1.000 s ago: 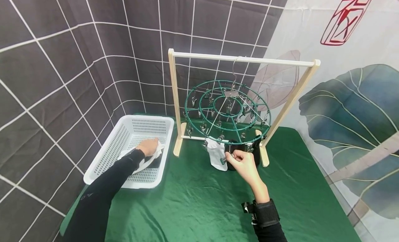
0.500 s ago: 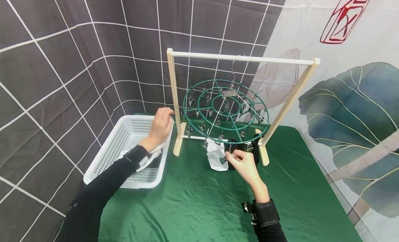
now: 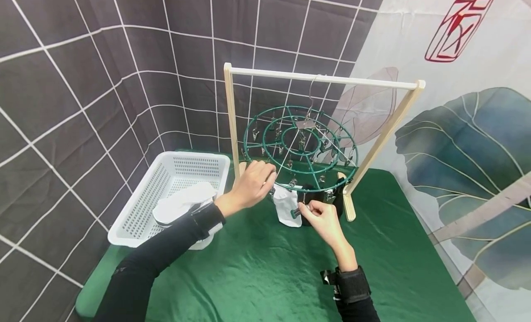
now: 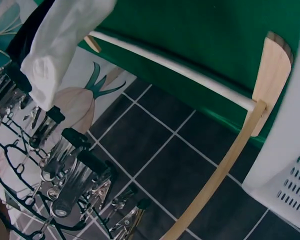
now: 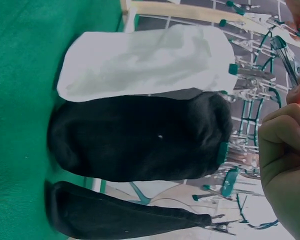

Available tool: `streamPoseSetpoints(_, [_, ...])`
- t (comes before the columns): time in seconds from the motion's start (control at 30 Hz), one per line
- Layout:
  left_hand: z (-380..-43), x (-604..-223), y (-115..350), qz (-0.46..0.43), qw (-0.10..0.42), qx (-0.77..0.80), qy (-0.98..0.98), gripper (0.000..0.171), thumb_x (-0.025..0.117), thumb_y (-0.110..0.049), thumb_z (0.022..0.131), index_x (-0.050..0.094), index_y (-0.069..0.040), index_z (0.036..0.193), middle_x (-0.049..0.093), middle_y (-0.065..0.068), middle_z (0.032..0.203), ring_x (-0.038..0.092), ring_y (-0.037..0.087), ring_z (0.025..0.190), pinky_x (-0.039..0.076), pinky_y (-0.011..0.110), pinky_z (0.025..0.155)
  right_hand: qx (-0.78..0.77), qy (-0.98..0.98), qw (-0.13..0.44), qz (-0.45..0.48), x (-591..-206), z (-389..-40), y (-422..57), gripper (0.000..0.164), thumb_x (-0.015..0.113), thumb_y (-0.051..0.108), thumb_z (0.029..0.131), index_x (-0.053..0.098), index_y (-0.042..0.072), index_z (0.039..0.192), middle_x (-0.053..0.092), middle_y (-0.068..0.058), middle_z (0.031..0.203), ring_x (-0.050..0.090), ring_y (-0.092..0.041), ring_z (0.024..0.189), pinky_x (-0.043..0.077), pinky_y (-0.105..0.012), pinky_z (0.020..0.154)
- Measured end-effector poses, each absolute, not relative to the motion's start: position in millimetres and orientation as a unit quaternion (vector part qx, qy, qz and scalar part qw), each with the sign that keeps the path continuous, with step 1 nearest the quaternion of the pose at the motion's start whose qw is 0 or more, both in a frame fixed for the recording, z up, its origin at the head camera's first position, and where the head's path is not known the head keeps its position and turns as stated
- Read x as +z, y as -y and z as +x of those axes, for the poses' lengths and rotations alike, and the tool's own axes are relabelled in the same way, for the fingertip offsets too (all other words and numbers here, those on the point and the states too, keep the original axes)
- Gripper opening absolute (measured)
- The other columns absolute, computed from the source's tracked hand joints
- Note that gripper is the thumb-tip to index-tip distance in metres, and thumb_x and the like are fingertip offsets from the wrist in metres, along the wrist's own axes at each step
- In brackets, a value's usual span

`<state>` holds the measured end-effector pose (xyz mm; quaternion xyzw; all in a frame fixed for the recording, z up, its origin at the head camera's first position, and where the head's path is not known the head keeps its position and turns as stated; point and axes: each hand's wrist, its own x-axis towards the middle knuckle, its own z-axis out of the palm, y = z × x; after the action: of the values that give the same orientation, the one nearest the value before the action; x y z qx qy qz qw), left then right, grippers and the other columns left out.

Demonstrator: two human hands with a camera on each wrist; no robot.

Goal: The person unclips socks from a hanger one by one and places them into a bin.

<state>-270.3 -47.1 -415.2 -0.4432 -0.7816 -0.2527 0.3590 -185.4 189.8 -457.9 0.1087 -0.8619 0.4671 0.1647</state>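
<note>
A round green clip hanger point(image 3: 312, 164) hangs from the rack's top bar. At its front left rim my left hand point(image 3: 249, 186) has its fingers curled on the ring; the fingertips' contact is partly hidden. My right hand point(image 3: 325, 218) pinches a metal clip point(image 5: 285, 55) with green tips below the front rim. Beside that hand, a white sock point(image 5: 145, 65) and a black sock point(image 5: 140, 137) hang from clips. A second, narrower dark sock point(image 5: 120, 210) hangs near them in the right wrist view.
A white perforated basket point(image 3: 137, 206) stands at the left with white cloth point(image 3: 182, 203) inside, partly behind my left forearm. The wooden rack point(image 3: 232, 123) stands on a green-covered table point(image 3: 257, 276). Behind it hang a grey grid curtain and a printed cloth.
My left hand has let go of the white cloth, risen from the basket and moved right to the hanger's rim. My right hand keeps its place with the clip.
</note>
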Motion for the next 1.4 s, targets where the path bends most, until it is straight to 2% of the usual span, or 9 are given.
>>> streamPoseSetpoints(0.1, [-270,-417,48,-0.44,0.358,-0.25,0.785,0.012,0.05,-0.01,0.099,0.058,-0.006,0.092,0.055,0.004,0.076,0.048,0.02,0.072,0.042,0.034,0.074,0.448,0.876,0.135,0.118,-461,-187,-189,0.034,0.077,0.023,0.09,0.056,0.011,0.065,0.029,0.009,0.056,0.025,-0.001,0.049,0.027,-0.021,0.051])
streamPoseSetpoints(0.23, [-269,-417,50,-0.446,0.363,-0.25,0.779,0.013,0.05,-0.009,0.099,0.056,-0.008,0.088,0.051,0.002,0.072,0.046,0.019,0.069,0.04,0.033,0.072,0.369,0.912,0.108,0.139,-463,-196,-186,0.013,0.076,0.014,0.089,0.069,0.004,0.093,0.041,0.005,0.064,0.033,-0.003,0.054,0.033,-0.022,0.056])
streamPoseSetpoints(0.47, [-267,-413,49,-0.451,0.353,-0.258,0.778,0.012,0.052,-0.009,0.098,0.057,-0.009,0.088,0.052,0.002,0.072,0.047,0.018,0.069,0.041,0.032,0.073,0.377,0.896,0.144,0.185,-456,-222,-169,0.053,0.076,0.017,0.091,0.058,0.002,0.138,0.059,-0.008,0.079,0.051,-0.012,0.061,0.044,-0.026,0.061])
streamPoseSetpoints(0.57, [-267,-415,49,-0.453,0.349,-0.263,0.777,0.012,0.051,-0.008,0.099,0.057,-0.009,0.088,0.052,0.002,0.073,0.047,0.017,0.069,0.041,0.032,0.073,0.396,0.879,0.154,0.216,-452,-231,-161,0.044,0.077,0.018,0.09,0.063,0.003,0.129,0.069,-0.014,0.096,0.066,-0.02,0.072,0.053,-0.028,0.065])
streamPoseSetpoints(0.67, [-267,-416,49,-0.454,0.346,-0.27,0.776,0.012,0.051,-0.009,0.099,0.056,-0.009,0.088,0.051,0.001,0.073,0.046,0.017,0.069,0.04,0.032,0.072,0.392,0.872,0.179,0.232,-450,-237,-155,0.029,0.079,0.015,0.088,0.068,0.002,0.113,0.073,-0.014,0.103,0.07,-0.022,0.079,0.056,-0.029,0.067])
streamPoseSetpoints(0.8, [-267,-415,51,-0.45,0.34,-0.277,0.778,0.012,0.05,-0.009,0.099,0.056,-0.009,0.089,0.052,0.002,0.074,0.046,0.017,0.071,0.041,0.032,0.073,0.395,0.866,0.206,0.226,-450,-240,-152,0.021,0.082,0.011,0.084,0.067,0.002,0.097,0.069,-0.01,0.078,0.06,-0.013,0.06,0.047,-0.025,0.055])
streamPoseSetpoints(0.93, [-266,-415,51,-0.433,0.339,-0.29,0.783,0.013,0.05,-0.008,0.099,0.059,-0.008,0.09,0.057,0.003,0.079,0.05,0.019,0.076,0.043,0.034,0.076,0.42,0.86,0.204,0.206,-450,-238,-153,0.02,0.082,0.011,0.084,0.064,0.004,0.088,0.067,-0.008,0.07,0.052,-0.004,0.056,0.042,-0.022,0.051])
streamPoseSetpoints(1.23, [-258,-417,45,-0.396,0.347,-0.337,0.781,0.017,0.047,-0.007,0.101,0.062,-0.005,0.092,0.059,0.005,0.085,0.053,0.022,0.085,0.046,0.038,0.086,0.419,0.861,0.18,0.226,-444,-236,-157,0.015,0.078,0.011,0.086,0.071,0.003,0.096,0.071,-0.008,0.079,0.062,-0.012,0.066,0.051,-0.026,0.06])
streamPoseSetpoints(1.4, [-257,-416,45,-0.389,0.35,-0.354,0.776,0.018,0.046,-0.006,0.101,0.062,-0.004,0.091,0.059,0.007,0.084,0.053,0.023,0.084,0.046,0.038,0.086,0.368,0.879,0.161,0.254,-435,-232,-159,0.034,0.072,-0.003,0.081,0.068,0.001,0.115,0.071,-0.014,0.102,0.067,-0.024,0.084,0.054,-0.037,0.072])
